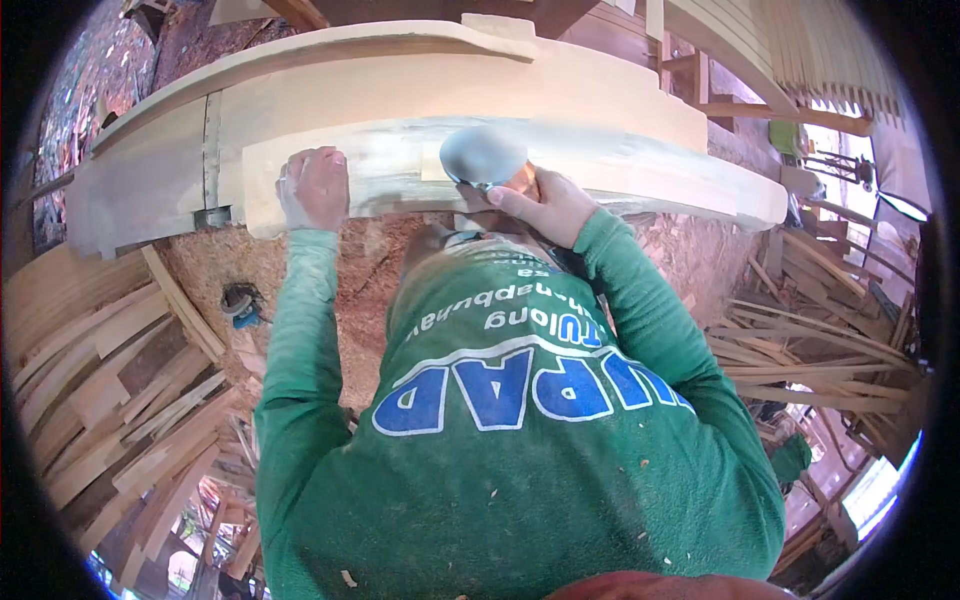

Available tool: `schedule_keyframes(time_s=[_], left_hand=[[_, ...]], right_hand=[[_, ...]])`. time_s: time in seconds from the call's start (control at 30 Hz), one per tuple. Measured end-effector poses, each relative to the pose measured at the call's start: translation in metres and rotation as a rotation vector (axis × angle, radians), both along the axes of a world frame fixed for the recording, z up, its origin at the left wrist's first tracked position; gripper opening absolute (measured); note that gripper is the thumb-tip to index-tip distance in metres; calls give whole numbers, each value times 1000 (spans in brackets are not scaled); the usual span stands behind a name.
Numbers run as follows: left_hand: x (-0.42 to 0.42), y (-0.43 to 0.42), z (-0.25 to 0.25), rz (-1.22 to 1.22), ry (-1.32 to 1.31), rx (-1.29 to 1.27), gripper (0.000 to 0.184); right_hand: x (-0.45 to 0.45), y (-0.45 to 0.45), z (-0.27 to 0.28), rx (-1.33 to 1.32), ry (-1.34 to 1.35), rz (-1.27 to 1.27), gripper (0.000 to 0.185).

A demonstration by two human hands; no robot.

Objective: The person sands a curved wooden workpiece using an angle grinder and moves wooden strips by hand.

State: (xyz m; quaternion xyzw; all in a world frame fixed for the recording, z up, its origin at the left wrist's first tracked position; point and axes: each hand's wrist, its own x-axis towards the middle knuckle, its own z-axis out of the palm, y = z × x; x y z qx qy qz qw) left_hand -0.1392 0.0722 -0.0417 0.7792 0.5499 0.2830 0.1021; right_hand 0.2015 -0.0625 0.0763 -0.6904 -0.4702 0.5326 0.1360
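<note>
A long pale wooden board (pixel 640 165) lies crosswise in front of me, its surface streaked whitish and grey. My left hand (pixel 315 188) rests on the board's left part with its fingers curled; anything inside them is hidden. My right hand (pixel 545 205) is closed around a round hand tool (pixel 483 157), which sits over the middle of the board. The tool's grey-blue face is blurred, and an orange part shows beside my fingers. Its exact kind is not clear.
Another curved plank (pixel 330 45) lies along the far side. Stacked boards (pixel 130 400) fill the lower left, and loose wood strips (pixel 810 350) are piled at the right. Slatted timber pieces (pixel 830 50) stand at the upper right. A small blue object (pixel 240 305) lies on the sawdust-covered ground.
</note>
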Motion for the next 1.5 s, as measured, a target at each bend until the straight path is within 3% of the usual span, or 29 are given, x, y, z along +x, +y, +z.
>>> schedule_keyframes(time_s=[0.23, 0.43, 0.57, 0.8, 1.0, 1.1, 1.13, 1.23, 1.4, 1.5], left_hand=[[13, 17, 4, -168, -83, 81, 19], [63, 5, 7, -409, 2, 42, 17], [111, -14, 21, -552, -52, -111, 17], [195, -37, 21, -728, 20, -159, 23], [261, -57, 23, -732, 25, -245, 26], [295, -69, 20, -744, -19, -162, 26], [305, -72, 22, -740, -4, -162, 27], [330, -80, 26, -715, 55, -189, 28], [352, -83, 28, -678, 73, -218, 30], [353, -83, 28, -654, 117, -248, 36]], right_hand=[[-46, 33, -1, -46, -102, 114, 92], [-16, -8, -8, -9, -115, -134, 91], [29, -50, 2, -8, -112, -364, 84], [107, -117, 16, -46, -57, -662, 71], [187, -167, -7, -20, -20, -770, 75], [234, -192, -22, -33, -101, -813, 82], [249, -199, -21, 27, -20, -805, 89], [293, -220, -21, -68, -84, -858, 90], [348, -252, -26, 104, -20, -1031, 78], [381, -269, -19, -63, -95, -1022, 76]])
